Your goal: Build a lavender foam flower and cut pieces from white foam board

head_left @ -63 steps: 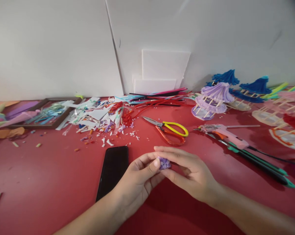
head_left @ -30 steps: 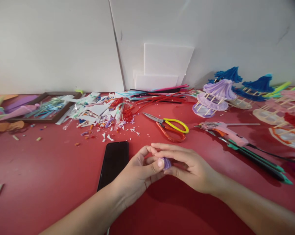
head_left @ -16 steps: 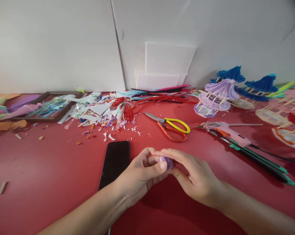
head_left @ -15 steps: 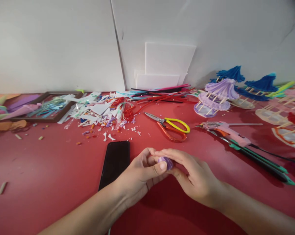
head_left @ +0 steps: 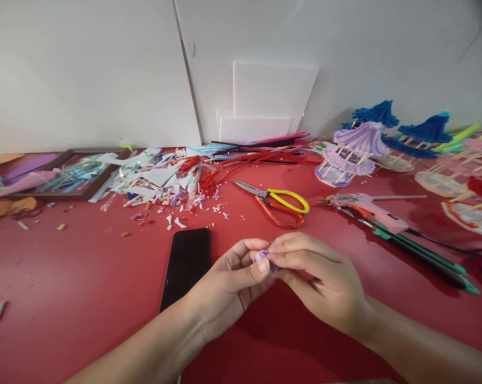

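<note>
A small lilac-and-purple ribbed piece [head_left: 260,257] sits pinched between my two hands above the table; fingers cover most of it, so its full shape is hidden. My left hand [head_left: 233,274] grips it from the left, thumb pressed along its near side. The fingertips of my right hand [head_left: 324,280] close on its right end. Just left of my left wrist lies a black phone [head_left: 189,258], screen dark. Beyond my hands rest scissors [head_left: 275,202] with one yellow and one orange handle, blades pointing left.
Scraps [head_left: 161,181] and pipe cleaners [head_left: 260,150] lie at the back of the red table [head_left: 85,282]. On the right are a pink glue gun [head_left: 379,212], a green-and-black cutter [head_left: 420,258] and several small roofed models, one lilac [head_left: 355,154]. White boards [head_left: 273,90] lean behind.
My right fingers have curled in from lying over the purple piece to pinching its right end. Less of the piece shows. The camera view has shifted slightly.
</note>
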{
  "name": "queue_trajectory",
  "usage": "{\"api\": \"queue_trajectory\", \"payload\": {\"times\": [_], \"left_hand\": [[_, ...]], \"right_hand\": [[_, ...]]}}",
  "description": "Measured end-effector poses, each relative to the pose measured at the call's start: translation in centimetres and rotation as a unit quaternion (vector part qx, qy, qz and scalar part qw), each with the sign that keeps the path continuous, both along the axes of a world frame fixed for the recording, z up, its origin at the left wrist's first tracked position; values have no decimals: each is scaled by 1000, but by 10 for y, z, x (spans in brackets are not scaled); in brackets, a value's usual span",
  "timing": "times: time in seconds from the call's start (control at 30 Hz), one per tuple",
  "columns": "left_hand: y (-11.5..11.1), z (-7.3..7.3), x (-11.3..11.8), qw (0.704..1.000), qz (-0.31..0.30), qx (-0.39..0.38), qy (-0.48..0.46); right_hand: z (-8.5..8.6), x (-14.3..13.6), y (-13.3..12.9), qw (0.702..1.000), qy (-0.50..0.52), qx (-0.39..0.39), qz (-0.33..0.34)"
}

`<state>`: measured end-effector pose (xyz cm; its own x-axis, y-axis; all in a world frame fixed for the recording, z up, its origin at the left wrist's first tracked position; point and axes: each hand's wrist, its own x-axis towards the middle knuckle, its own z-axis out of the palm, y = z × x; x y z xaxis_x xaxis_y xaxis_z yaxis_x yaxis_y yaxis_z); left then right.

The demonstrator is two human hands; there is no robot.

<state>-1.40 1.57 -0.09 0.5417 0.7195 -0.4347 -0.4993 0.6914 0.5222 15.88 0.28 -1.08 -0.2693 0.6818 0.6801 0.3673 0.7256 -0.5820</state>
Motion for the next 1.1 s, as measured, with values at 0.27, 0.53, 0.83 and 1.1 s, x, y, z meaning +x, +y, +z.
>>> {"api": "queue_trajectory", "payload": {"times": [0.27,0.53,0.83,1.1], "left_hand": [[2,2,3,1000,10,-1,14],[6,1,3,996,47,59,49],[-2,0,4,955,52,230,180],[-4,1,3,881,56,338,327]], "right_hand": [[1,-1,7,1000,-12,11,-24],[-2,4,8,999,-6,-49,-23],[4,-3,5,974,115,-191,-42],[2,-5,6,938,143,-314,-32]]}}
